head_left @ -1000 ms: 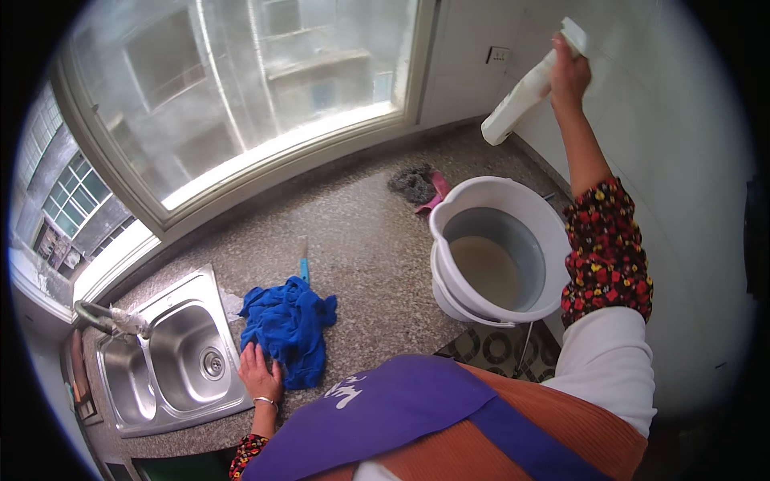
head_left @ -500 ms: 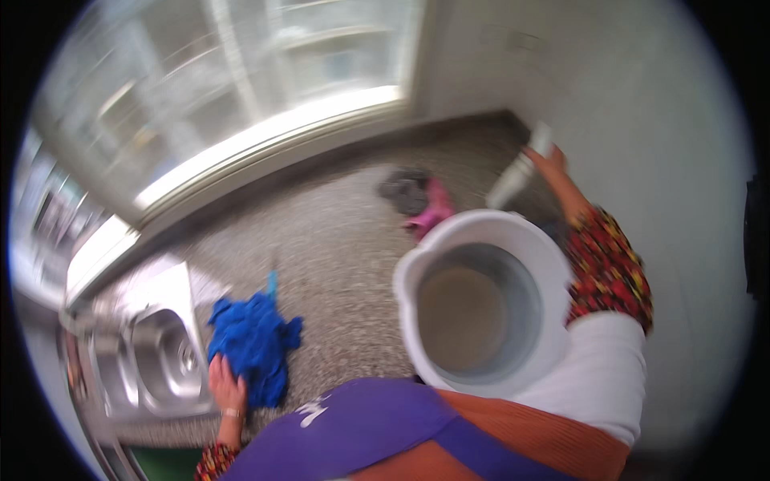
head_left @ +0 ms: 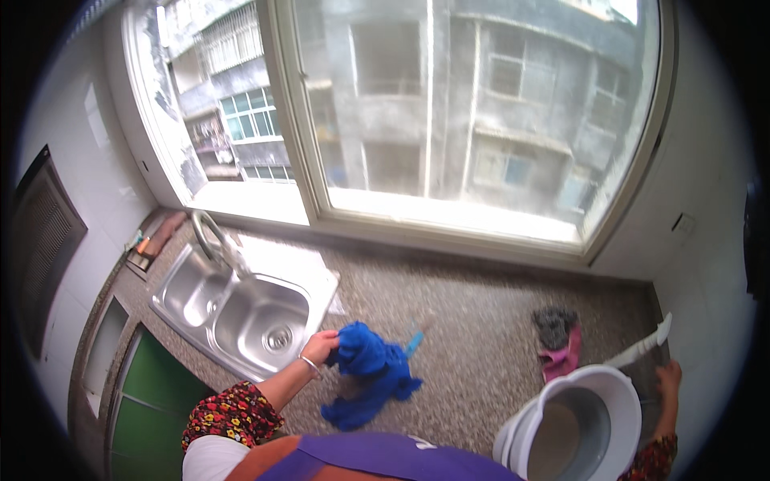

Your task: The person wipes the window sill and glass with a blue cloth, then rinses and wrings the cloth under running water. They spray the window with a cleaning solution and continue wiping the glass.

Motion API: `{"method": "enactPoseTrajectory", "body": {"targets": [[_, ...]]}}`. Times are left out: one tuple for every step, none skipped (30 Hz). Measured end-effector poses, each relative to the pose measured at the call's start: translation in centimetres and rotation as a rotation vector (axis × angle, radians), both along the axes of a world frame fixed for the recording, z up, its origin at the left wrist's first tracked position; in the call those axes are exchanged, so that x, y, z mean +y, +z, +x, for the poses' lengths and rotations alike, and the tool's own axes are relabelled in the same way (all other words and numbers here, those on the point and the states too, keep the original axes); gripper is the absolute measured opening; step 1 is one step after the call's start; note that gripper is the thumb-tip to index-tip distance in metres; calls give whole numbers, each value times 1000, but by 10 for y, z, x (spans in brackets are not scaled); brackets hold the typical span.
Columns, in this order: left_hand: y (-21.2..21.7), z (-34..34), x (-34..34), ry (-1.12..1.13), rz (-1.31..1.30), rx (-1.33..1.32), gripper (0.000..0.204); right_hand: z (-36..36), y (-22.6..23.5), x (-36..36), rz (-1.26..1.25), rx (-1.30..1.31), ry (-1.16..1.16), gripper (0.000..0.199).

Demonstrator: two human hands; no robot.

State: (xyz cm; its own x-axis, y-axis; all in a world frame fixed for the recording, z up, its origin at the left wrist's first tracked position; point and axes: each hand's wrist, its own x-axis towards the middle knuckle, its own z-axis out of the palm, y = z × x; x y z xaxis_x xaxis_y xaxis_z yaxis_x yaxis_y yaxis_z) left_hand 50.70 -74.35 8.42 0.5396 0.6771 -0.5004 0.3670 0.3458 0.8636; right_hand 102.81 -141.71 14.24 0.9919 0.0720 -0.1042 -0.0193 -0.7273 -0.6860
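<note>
My left hand point(head_left: 321, 348) is closed on the upper edge of a bunched blue cloth point(head_left: 377, 383), which is partly raised off the counter beside the sink. By the right wall, my right hand point(head_left: 669, 377) hangs just below a long white object point(head_left: 641, 344), with its fingers loosely apart and nothing in them. That white object slants up toward the wall; its exact kind is unclear. Between my body and the right wall stands a white bucket point(head_left: 525, 437) with murky water in it. Behind it on the counter lie a pink cloth point(head_left: 561, 354) and a dark grey crumpled cloth point(head_left: 553, 325).
A double steel sink point(head_left: 309, 298) with a curved faucet point(head_left: 210, 232) is set into the speckled counter point(head_left: 473, 321) on the left. Light blue handle-like item point(head_left: 414, 345) pokes out behind the cloth. A large window point(head_left: 481, 120) lines the back; green cabinet doors point(head_left: 156, 401) sit below left.
My view has swung left toward the sink and window. The left hand has gone from resting on the blue cloth to gripping and lifting it. My right hand has let go of the long white object.
</note>
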Motion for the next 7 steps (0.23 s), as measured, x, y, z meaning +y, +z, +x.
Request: {"method": "enactPoseTrajectory", "body": {"targets": [[23, 13, 12, 60, -144, -208, 28, -16, 12, -19, 29, 156, -74, 44], [53, 31, 35, 60, -286, -417, 29, -19, 12, -25, -517, -197, 218, 49], [83, 49, 58, -109, -270, -707, 23, -36, 8, -41, -220, -121, 41, 50], [121, 70, 89, -130, -116, -803, 21, -53, 6, -60, -116, -115, -12, 51], [158, 89, 116, -78, -72, -880, 19, -69, 5, -77, -28, -129, -54, 52], [199, 105, 145, -84, 113, -946, 18, -88, 7, -93, 62, -153, -83, 54], [245, 131, 176, 141, 258, -1033, 18, -108, 5, -108, 154, -183, -101, 55]]}}
